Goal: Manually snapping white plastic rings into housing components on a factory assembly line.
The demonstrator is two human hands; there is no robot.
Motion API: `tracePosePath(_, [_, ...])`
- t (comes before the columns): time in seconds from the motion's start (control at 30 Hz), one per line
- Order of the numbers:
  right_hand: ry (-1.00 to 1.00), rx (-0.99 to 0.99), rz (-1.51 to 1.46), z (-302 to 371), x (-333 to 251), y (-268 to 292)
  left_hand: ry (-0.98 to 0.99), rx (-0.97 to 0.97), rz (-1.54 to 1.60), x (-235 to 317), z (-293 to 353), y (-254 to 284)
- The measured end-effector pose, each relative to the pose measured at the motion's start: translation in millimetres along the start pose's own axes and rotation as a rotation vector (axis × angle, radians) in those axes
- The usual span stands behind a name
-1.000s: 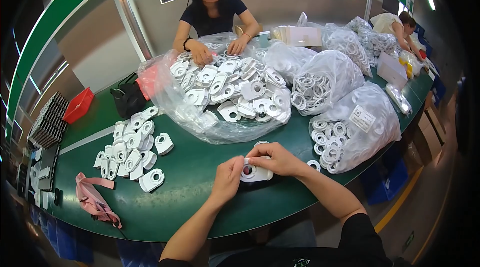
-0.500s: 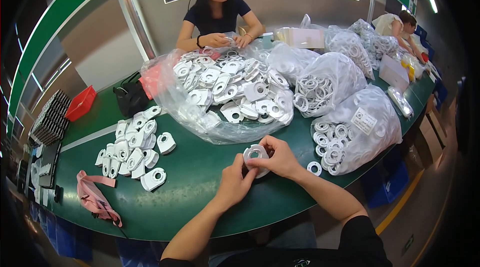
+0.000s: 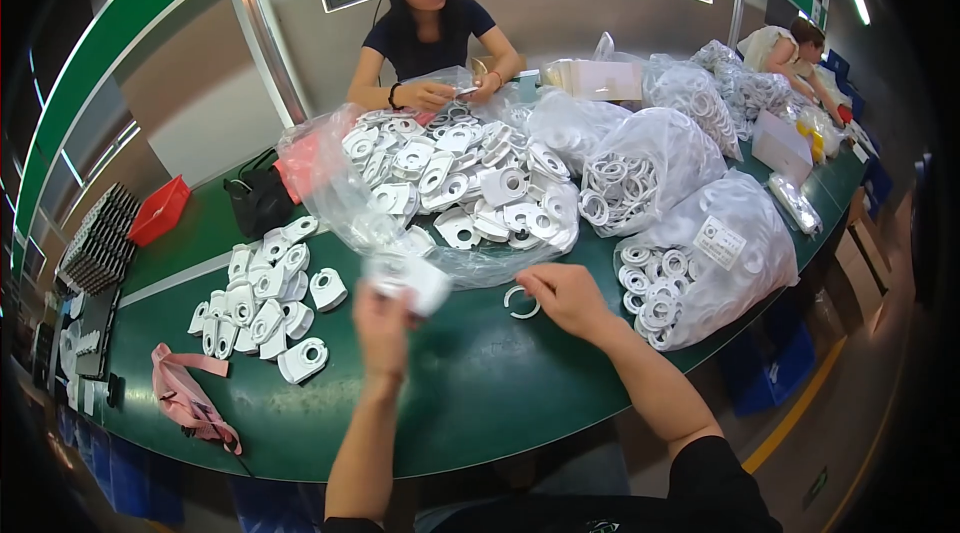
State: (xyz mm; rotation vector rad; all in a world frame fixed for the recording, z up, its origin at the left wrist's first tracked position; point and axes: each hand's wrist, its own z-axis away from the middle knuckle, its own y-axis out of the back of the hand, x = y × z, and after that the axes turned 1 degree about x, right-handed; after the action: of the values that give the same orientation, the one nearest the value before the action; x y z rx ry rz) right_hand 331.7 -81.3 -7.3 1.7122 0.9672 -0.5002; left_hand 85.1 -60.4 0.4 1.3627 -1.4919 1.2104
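My left hand (image 3: 383,333), smeared by motion, is closed on a white plastic part (image 3: 428,285) with a flat tongue-like end, raised over the table left of centre. My right hand (image 3: 572,301) pinches a thin white ring (image 3: 522,313) between thumb and fingertips, low over the green table (image 3: 480,383). The two hands are apart. Left of my left hand lies a pile of similar white plastic parts (image 3: 268,283), each with a round hole. Beyond my hands, a large open clear bag (image 3: 350,218) holds many more of these parts.
At the right, a clear bag (image 3: 755,243) spills white rings (image 3: 660,313); another bag of rings (image 3: 690,153) stands behind it. A pink strap pouch (image 3: 185,398), a black bag (image 3: 258,201) and a red tray (image 3: 160,210) lie left. A co-worker (image 3: 430,43) handles a part opposite.
My hands have separated. The left hand has carried the white plastic part up and left; a ring now shows in my right hand. The loose ring beside the right-hand bag no longer shows there.
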Motion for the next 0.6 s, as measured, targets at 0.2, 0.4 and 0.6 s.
tracePosePath(0.2, [-0.024, 0.112, 0.175, 0, 11, 11, -0.095, 0.725, 0.346, 12, -67, 108])
tracePosePath(0.4, [-0.077, -0.058, 0.198, 2, 7, 19, -0.110, 0.718, 0.080, 2, -82, 100])
tracePosePath(0.6, [-0.126, -0.224, 0.253, 14, 12, 56, -0.372, -0.209, -0.608, 4, -94, -14])
